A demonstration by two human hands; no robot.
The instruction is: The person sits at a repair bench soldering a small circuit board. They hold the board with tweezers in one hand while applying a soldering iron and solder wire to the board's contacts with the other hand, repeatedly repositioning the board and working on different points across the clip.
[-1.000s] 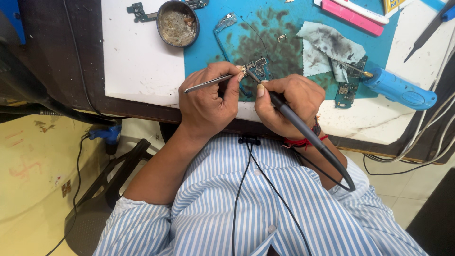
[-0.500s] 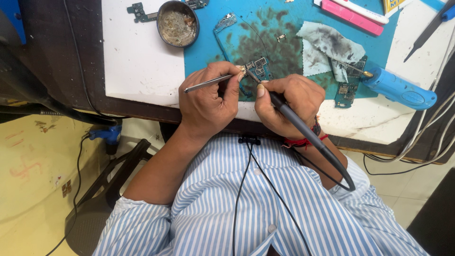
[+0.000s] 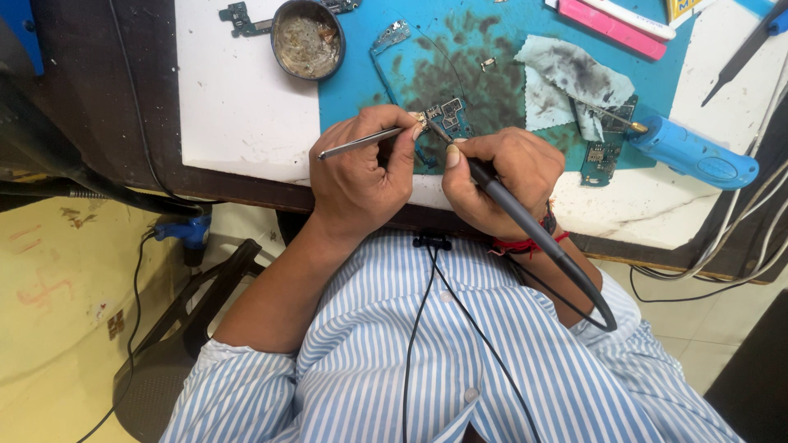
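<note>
The left hand has its fingers clamped on tweezers; the right hand has its fingers clamped on a soldering iron. Both tips meet at the circuit board, just beyond the fingers on the bench.

A dark-edged table carries a white top and a stained blue mat. Below lies a pale yellow floor (scuffed, with reddish marks), and a black chair, probably, stands on it. Even light.
</note>
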